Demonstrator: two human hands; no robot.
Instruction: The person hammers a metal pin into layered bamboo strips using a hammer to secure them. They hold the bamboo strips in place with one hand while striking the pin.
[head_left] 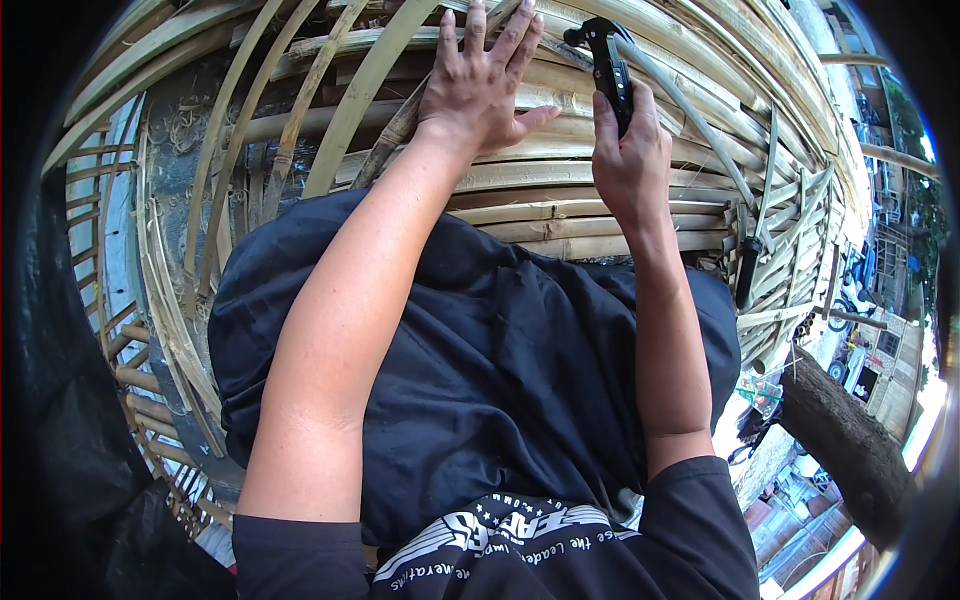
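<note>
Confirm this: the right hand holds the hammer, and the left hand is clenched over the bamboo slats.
"Clenched" is wrong: the head view shows the left hand spread open over the bamboo slats. The right hand does hold the hammer.

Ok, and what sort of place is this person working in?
Probably an open-air spot where bamboo is worked: split bamboo strips spread under the left hand, a hammer in the right hand, and a thick brown trunk nearby.
</note>
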